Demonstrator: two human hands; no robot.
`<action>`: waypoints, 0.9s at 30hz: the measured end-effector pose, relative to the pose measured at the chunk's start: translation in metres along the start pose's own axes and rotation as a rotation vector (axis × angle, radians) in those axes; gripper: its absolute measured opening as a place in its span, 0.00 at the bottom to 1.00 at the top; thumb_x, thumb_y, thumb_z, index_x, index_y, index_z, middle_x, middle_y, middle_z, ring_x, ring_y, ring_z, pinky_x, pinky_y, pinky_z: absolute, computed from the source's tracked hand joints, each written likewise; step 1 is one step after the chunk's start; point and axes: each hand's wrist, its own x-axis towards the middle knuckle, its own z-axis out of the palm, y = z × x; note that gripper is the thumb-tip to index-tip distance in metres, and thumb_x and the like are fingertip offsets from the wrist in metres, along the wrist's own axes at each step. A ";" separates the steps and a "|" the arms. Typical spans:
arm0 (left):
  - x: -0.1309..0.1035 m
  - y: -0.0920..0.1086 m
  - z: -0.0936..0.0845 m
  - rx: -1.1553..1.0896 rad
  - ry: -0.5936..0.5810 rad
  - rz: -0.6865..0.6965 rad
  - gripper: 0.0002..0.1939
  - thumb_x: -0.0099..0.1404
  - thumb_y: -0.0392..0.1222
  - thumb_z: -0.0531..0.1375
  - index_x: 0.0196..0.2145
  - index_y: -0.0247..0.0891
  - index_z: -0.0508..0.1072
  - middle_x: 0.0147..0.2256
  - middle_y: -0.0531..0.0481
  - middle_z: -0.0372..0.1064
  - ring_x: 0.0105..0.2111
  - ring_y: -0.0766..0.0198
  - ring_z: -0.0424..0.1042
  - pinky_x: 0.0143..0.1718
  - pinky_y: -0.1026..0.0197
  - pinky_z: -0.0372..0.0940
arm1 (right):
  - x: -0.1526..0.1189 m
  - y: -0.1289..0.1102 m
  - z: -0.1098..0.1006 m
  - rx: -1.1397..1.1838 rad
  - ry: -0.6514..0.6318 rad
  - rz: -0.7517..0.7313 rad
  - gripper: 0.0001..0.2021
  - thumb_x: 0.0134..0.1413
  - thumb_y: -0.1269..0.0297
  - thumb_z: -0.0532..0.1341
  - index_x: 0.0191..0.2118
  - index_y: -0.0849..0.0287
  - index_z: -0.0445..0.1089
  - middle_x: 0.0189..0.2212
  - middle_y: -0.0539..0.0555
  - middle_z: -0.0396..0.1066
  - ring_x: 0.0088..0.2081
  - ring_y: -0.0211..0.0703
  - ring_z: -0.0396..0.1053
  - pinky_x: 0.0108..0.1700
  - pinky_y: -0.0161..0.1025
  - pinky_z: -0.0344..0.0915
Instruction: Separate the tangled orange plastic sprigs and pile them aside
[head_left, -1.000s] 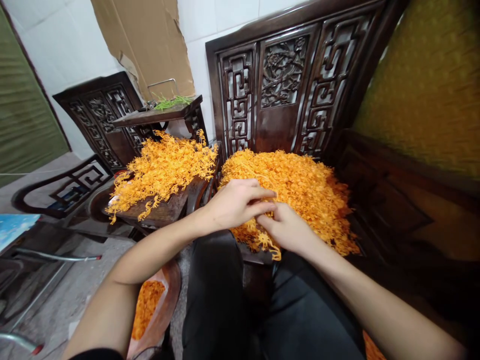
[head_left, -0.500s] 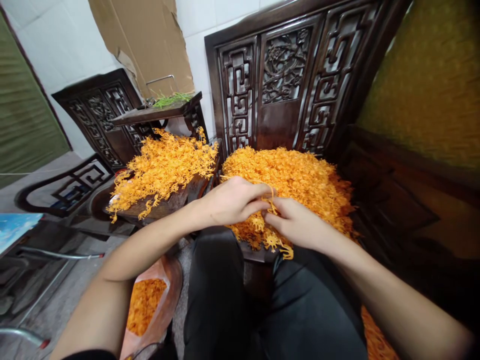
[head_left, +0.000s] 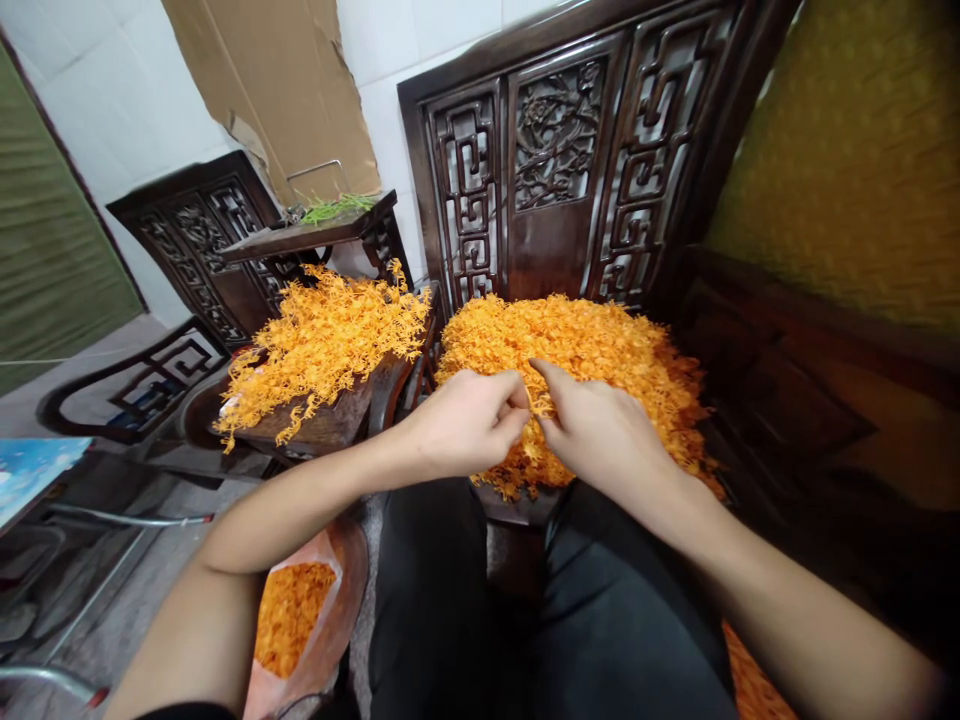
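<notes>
A large heap of small orange pieces with thin, spidery arms (head_left: 577, 335) covers the dark wooden seat before me. Over its front part, my left hand (head_left: 476, 420) is closed, its fingers curled and thumb pressed in; whatever it pinches is hidden. Just to the right, my right hand (head_left: 604, 425) has its index finger stretched forward and its thumb apart, the other fingers out of sight beneath. The two hands nearly meet, with orange bits showing in the gap; I cannot tell whether these are held or belong to the heap.
A second orange pile (head_left: 337, 325) lies on a wooden chair to the left, strands hanging over its edge. An open pink bag (head_left: 349, 590) of orange pieces stands on the floor by my left leg. Green strands (head_left: 341, 207) lie on a small side table. A carved chair back (head_left: 551, 240) rises behind.
The orange strand stretched across both hands, and the pieces dangling below them, no longer show. My right index finger has straightened forward and left. The view has shifted slightly.
</notes>
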 end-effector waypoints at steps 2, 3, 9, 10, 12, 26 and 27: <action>0.002 0.001 -0.002 -0.018 -0.057 -0.003 0.06 0.66 0.35 0.56 0.33 0.36 0.72 0.26 0.52 0.73 0.25 0.66 0.69 0.29 0.64 0.60 | 0.000 0.001 0.003 -0.071 0.036 -0.010 0.32 0.60 0.64 0.57 0.69 0.63 0.58 0.39 0.67 0.79 0.40 0.64 0.78 0.39 0.48 0.68; 0.003 0.001 -0.004 -0.006 -0.088 0.001 0.06 0.65 0.34 0.56 0.32 0.36 0.73 0.26 0.51 0.74 0.25 0.66 0.69 0.30 0.63 0.61 | 0.000 0.001 0.004 -0.099 0.050 -0.013 0.31 0.60 0.64 0.57 0.69 0.63 0.59 0.38 0.67 0.79 0.39 0.63 0.79 0.39 0.48 0.68; 0.010 0.005 -0.011 0.189 -0.124 0.068 0.10 0.65 0.33 0.56 0.34 0.34 0.78 0.26 0.47 0.74 0.25 0.63 0.69 0.32 0.60 0.63 | 0.007 0.010 0.007 -0.179 0.092 0.001 0.26 0.60 0.66 0.56 0.64 0.64 0.65 0.35 0.67 0.79 0.37 0.60 0.79 0.37 0.45 0.67; 0.012 0.006 -0.012 0.216 -0.119 0.076 0.11 0.65 0.33 0.56 0.35 0.35 0.79 0.26 0.47 0.74 0.26 0.62 0.69 0.33 0.59 0.63 | 0.008 0.012 0.006 -0.187 0.107 0.013 0.25 0.60 0.66 0.55 0.63 0.64 0.65 0.35 0.67 0.79 0.36 0.60 0.78 0.37 0.45 0.66; 0.016 0.008 -0.013 0.252 -0.118 0.093 0.12 0.65 0.33 0.55 0.36 0.35 0.80 0.27 0.45 0.74 0.27 0.60 0.71 0.34 0.58 0.64 | 0.009 0.013 0.004 -0.198 0.129 0.029 0.24 0.61 0.67 0.54 0.61 0.65 0.66 0.34 0.68 0.79 0.36 0.61 0.78 0.37 0.45 0.66; -0.030 -0.041 -0.031 -0.278 -0.221 -0.251 0.18 0.68 0.38 0.56 0.53 0.32 0.72 0.28 0.49 0.77 0.22 0.67 0.74 0.25 0.66 0.67 | 0.002 0.125 -0.004 -0.073 0.144 0.581 0.22 0.66 0.59 0.51 0.52 0.71 0.73 0.41 0.79 0.75 0.43 0.61 0.75 0.35 0.48 0.55; -0.028 -0.048 -0.027 -0.343 -0.182 -0.272 0.15 0.69 0.39 0.55 0.50 0.31 0.72 0.30 0.47 0.78 0.25 0.66 0.77 0.26 0.66 0.68 | 0.000 0.131 0.002 -0.017 0.125 0.552 0.21 0.65 0.60 0.52 0.52 0.69 0.73 0.41 0.77 0.76 0.43 0.59 0.75 0.36 0.47 0.57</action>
